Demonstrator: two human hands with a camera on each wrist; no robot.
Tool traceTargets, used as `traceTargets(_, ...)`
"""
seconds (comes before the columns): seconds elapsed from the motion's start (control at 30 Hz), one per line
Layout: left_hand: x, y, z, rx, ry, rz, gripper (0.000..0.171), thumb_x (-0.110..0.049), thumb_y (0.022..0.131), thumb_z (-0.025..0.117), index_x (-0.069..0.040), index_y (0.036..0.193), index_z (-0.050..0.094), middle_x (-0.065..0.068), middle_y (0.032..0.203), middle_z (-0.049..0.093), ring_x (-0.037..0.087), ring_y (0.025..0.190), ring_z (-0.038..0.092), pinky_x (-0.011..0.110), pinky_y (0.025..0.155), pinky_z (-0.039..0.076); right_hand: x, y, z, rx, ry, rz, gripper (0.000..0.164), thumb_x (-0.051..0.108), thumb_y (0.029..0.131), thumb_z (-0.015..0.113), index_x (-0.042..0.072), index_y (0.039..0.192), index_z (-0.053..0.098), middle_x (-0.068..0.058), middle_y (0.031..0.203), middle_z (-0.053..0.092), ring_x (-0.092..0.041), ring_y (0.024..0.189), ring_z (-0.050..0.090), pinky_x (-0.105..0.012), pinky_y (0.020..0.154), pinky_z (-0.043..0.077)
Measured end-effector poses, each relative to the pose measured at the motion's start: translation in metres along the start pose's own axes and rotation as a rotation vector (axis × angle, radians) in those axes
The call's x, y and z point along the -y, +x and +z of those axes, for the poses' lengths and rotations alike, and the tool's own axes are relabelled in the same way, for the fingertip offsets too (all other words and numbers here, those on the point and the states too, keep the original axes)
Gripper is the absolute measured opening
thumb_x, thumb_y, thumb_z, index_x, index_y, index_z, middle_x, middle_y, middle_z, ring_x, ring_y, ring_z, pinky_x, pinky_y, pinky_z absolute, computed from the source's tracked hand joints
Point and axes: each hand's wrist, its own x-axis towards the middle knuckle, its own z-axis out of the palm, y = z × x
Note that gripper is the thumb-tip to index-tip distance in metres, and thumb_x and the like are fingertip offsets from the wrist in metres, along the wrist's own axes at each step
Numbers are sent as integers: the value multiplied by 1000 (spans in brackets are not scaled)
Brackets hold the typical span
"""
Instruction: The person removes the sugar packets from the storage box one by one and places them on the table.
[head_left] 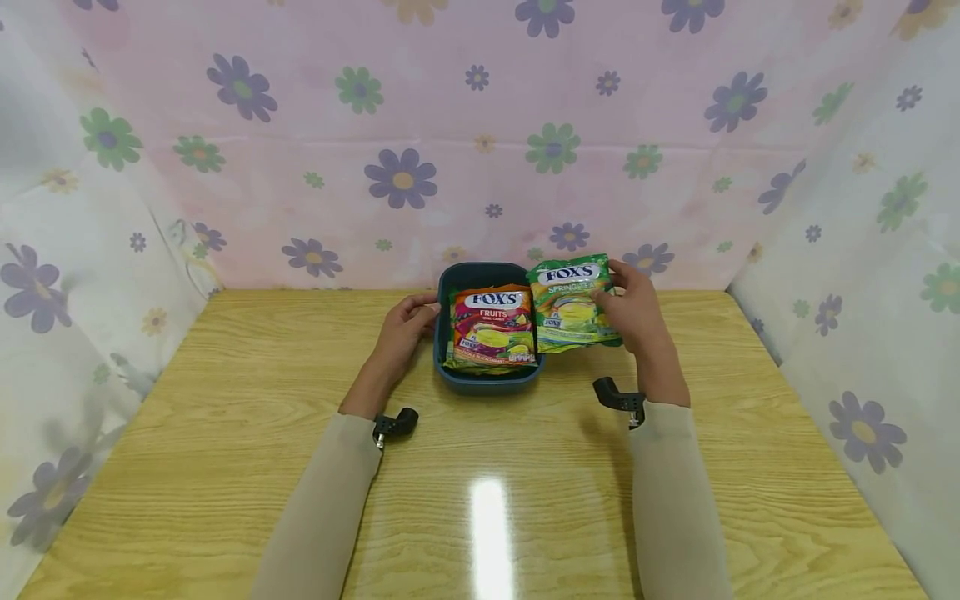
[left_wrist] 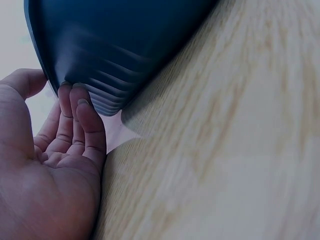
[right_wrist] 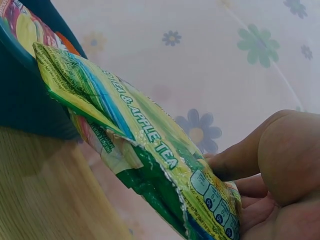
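My right hand [head_left: 633,307] pinches a green FOX'S Spring Tea candy bag [head_left: 566,312] by its right side, thumb on the printed front. The bag is held upright beside the dark blue plastic bin [head_left: 487,387], its left edge overlapping the bin's right rim. In the right wrist view, the side of the candy bag [right_wrist: 135,125] slants from the fingers toward the bin. A red FOX'S Fruits candy bag [head_left: 493,329] lies in the bin on top of green packaging. At the bin's left side, my left hand [head_left: 405,329] grips it, thumb at the rim and bent fingertips against the ribbed outer wall [left_wrist: 107,75].
The bin stands on a wood-grain table [head_left: 247,433] near its back edge. Behind and on both sides hang flower-patterned curtains [head_left: 480,167]. A black wrist camera mount sticks out from each beige sleeve [head_left: 675,492].
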Motion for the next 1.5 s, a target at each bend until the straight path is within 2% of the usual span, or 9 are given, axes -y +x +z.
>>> traceTargets(0.1,0,0,0,4,5,-5,46,-23,109,62,2,148,57,23,112,66,12,85,63,31,84,53,-4,1,-3,-3,5,11,70,10,108,58,8,169,25,-24,161,41,-35,111,60,-22,71,55)
traceTargets(0.33,3,1,1,-10,6,11,42,-24,109,63,1,143,61,12,103,67,13,86,63,26,79,53,-9,3,-9,-21,9,20,68,10,108,57,6,168,26,-25,161,41,-31,106,59,-21,70,54)
traceTargets(0.67,2,3,0,4,-14,-1,46,-23,109,62,2,148,57,20,112,67,15,88,63,27,81,54,-16,5,-13,-24,26,35,68,8,108,59,4,168,27,-27,157,44,-25,104,56,-21,72,54)
traceTargets(0.83,0,1,1,-11,-4,-3,43,-23,109,63,1,145,60,14,105,68,14,87,63,26,80,54,-22,7,-13,-32,30,64,66,8,107,59,4,167,29,-27,153,46,-23,102,55,-20,71,53)
traceTargets(1.03,1,1,2,-23,1,12,41,-22,108,63,2,141,62,8,99,68,13,84,64,25,77,54,-31,11,-12,-16,51,98,68,8,109,57,4,168,24,-25,158,42,-23,104,55,-19,71,53)
traceTargets(1.27,3,2,1,-14,-7,16,42,-22,108,64,2,143,61,14,105,68,13,84,64,25,78,55,-39,14,-9,-20,66,132,67,8,108,57,2,168,25,-26,159,42,-27,111,56,-17,73,53)
traceTargets(1.5,3,2,0,-5,9,26,44,-25,109,63,2,143,61,23,110,67,14,86,64,25,79,55,-48,18,-7,-21,64,152,66,8,109,57,4,167,27,-24,157,44,-25,111,56,-19,74,53)
